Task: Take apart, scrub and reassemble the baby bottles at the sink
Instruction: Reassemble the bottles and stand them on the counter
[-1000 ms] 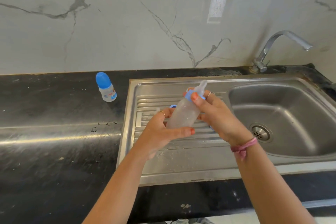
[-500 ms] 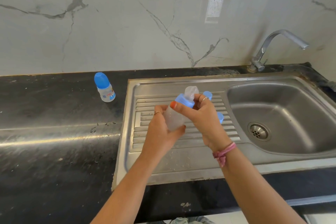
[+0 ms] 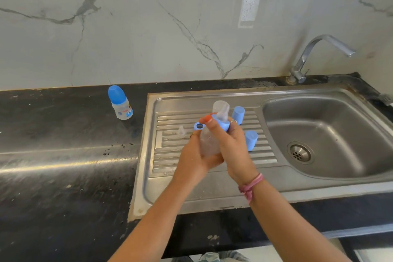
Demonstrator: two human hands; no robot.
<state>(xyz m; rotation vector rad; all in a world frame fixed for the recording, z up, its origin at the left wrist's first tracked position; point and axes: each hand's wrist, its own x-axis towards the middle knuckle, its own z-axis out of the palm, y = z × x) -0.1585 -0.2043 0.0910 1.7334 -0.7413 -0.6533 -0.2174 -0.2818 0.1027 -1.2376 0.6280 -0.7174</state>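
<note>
**A:** What matters most at this step?

**Me:** My left hand [image 3: 196,158] wraps the clear bottle body [image 3: 209,144] low, over the ribbed steel drainboard [image 3: 170,151]. My right hand [image 3: 232,149] pinches the blue collar [image 3: 222,123] with the nipple [image 3: 221,110] on top. I judge I'm threading it on. Wet plastic slips, so I'd brace the body and turn only the ring, squarely.

**A:** And the rest, big to small?

**Me:** Black stone table [image 3: 63,155], glossy. 1 capped bottle [image 3: 120,102] stands on it, well apart. On the ribs: 2 smooth blue caps [image 3: 238,114] [image 3: 251,140], 1 blue ring [image 3: 198,126], 1 soft clear nipple [image 3: 181,131].
</note>
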